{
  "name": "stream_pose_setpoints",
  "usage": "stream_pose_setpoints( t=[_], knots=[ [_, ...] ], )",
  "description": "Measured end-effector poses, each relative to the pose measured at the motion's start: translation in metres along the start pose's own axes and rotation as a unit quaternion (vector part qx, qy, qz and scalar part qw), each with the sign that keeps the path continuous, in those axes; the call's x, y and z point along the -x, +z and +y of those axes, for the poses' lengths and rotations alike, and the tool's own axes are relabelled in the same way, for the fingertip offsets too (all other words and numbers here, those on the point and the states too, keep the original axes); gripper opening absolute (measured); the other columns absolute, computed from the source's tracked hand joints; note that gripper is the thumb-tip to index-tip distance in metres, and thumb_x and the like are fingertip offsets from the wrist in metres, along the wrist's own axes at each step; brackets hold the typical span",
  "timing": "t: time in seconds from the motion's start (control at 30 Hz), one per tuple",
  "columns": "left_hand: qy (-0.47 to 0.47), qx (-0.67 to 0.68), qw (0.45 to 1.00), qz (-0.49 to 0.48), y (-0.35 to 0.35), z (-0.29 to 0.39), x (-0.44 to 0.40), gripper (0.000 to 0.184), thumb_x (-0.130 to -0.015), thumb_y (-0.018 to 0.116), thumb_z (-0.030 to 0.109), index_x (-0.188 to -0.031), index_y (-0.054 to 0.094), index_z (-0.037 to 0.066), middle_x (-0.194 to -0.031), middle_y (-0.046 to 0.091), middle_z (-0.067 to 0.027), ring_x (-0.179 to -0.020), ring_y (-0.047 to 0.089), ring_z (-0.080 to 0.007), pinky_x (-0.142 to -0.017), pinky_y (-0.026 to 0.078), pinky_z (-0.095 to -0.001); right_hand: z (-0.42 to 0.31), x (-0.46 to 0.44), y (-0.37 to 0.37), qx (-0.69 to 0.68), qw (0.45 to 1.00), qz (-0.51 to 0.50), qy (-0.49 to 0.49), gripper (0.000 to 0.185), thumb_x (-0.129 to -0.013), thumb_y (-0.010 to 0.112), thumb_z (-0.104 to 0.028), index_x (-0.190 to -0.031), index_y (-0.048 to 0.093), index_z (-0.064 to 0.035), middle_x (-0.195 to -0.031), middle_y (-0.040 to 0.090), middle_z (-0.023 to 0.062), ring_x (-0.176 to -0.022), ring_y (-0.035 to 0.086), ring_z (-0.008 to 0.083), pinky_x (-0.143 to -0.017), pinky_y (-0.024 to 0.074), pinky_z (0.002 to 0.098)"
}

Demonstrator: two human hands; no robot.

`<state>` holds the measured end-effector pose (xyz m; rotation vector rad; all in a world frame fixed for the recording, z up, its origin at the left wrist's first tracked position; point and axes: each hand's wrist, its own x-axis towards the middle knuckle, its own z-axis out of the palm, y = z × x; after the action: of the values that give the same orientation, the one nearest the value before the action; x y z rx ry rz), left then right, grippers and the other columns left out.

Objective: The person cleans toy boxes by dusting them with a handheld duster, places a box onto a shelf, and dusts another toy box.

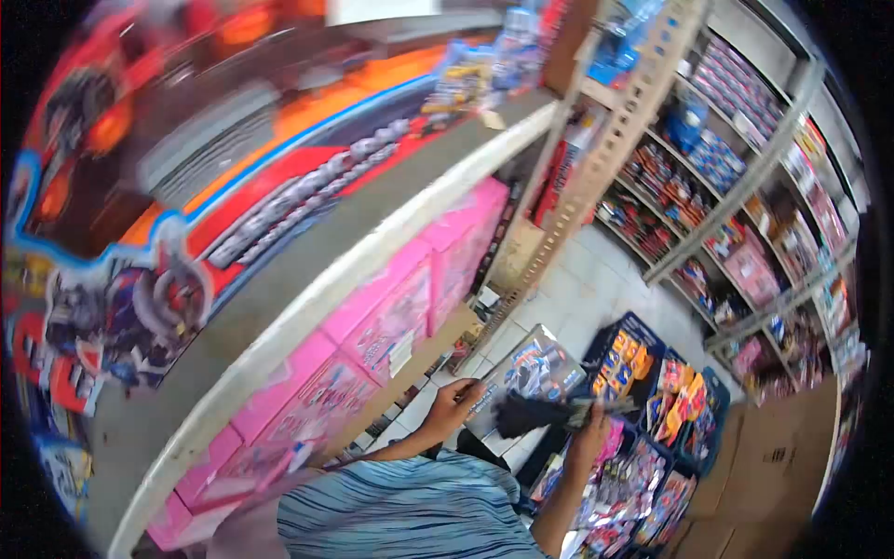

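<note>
Tall far shelves (738, 177) run along the other side of the aisle from where I stand, packed with toys, and the near shelf (372, 233) slants past the person's left side, carrying a big red and orange display pack (317, 177), blurred. Its white edge and the perforated metal post (601, 158) leave little elbow room on that side. A cardboard carton (773, 456) fills the lower right, a row of pink boxes (372, 331) sits under the near shelf's edge, and dark bins (722, 401) full of shiny packets (626, 494) crowd the space by the right arm, so the bit of white tiled floor (587, 270) beyond is hard to reach straight on. The flat grey box (538, 359) is up in front of the person's middle, on no shelf, and a dark cloth (526, 416) lies across its lower part in my view; whether the two touch I can't tell. I'd judge the work on it under way and not finished, though how much is done I can't say. The left hand (452, 410) seems to pinch the box's near edge between thumb and fingers; the right hand (585, 438) has its fingers curled round the cloth's bunched end.
</note>
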<state>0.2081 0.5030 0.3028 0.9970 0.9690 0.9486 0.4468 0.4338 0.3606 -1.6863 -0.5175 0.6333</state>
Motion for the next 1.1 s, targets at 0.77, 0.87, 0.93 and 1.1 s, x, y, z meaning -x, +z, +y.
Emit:
stream_pose_setpoints(
  t=[0.77,0.87,0.93,1.1],
  knots=[
    [0.128,0.024,0.953,0.273,0.001,-0.034,0.100,0.040,-0.096,0.066,0.025,-0.126,0.059,0.000,-0.085,0.060,0.0020,-0.074,0.049,-0.0039,-0.062,0.040,-0.0213,-0.041,-0.030,0.080,-0.051,0.920,-0.389,-0.012,0.047,-0.094,0.059,-0.049,-0.102,0.058,-0.0031,-0.090,0.058,0.0045,-0.078,0.052,0.0128,-0.061,0.0381,0.0284],
    [0.097,0.036,0.942,0.319,0.020,-0.028,0.119,0.035,-0.097,0.064,0.024,-0.122,0.061,0.000,-0.085,0.060,0.0023,-0.076,0.049,-0.0041,-0.066,0.040,-0.0213,-0.038,-0.037,0.074,-0.002,0.863,-0.506,-0.015,0.046,-0.094,0.058,-0.049,-0.103,0.059,-0.0038,-0.092,0.060,0.0043,-0.078,0.050,0.0100,-0.057,0.0364,0.0274],
    [0.128,0.023,0.929,0.346,0.033,-0.023,0.132,0.034,-0.097,0.064,0.025,-0.120,0.062,-0.001,-0.085,0.059,0.0027,-0.077,0.048,-0.0044,-0.066,0.041,-0.0224,-0.040,-0.036,0.075,0.005,0.856,-0.516,-0.009,0.047,-0.094,0.059,-0.050,-0.105,0.060,-0.0038,-0.094,0.060,0.0051,-0.077,0.050,0.0100,-0.056,0.0359,0.0269],
    [0.089,0.040,0.917,0.387,0.068,-0.041,0.158,0.034,-0.096,0.064,0.025,-0.117,0.063,-0.003,-0.089,0.063,-0.0003,-0.082,0.053,-0.0054,-0.071,0.044,-0.0241,-0.029,-0.045,0.063,0.016,0.890,-0.455,0.032,0.042,-0.095,0.060,-0.043,-0.111,0.058,-0.0038,-0.089,0.061,0.0029,-0.070,0.055,0.0117,-0.053,0.0402,0.0268]
  ],
)
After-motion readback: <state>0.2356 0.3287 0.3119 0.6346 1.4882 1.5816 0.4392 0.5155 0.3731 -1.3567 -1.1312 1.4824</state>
